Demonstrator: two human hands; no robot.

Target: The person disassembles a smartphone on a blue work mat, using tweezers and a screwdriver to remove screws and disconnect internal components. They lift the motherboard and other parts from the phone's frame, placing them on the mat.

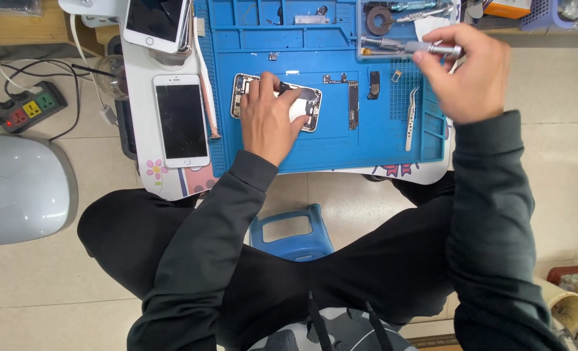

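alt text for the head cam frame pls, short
Seen from above, a seated person's left hand presses on an opened phone body on a blue repair mat, while the right hand holds a silver screwdriver. Tweezers lie on the mat; a white phone lies left of it.

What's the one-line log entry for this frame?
left hand: pressing on opened phone | right hand: holding screwdriver | surface: blue mat | tweezers: lying on mat

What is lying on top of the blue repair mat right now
On the blue mat: an opened phone under the left hand, a circuit board, tweezers. The hand covers the phone's middle.
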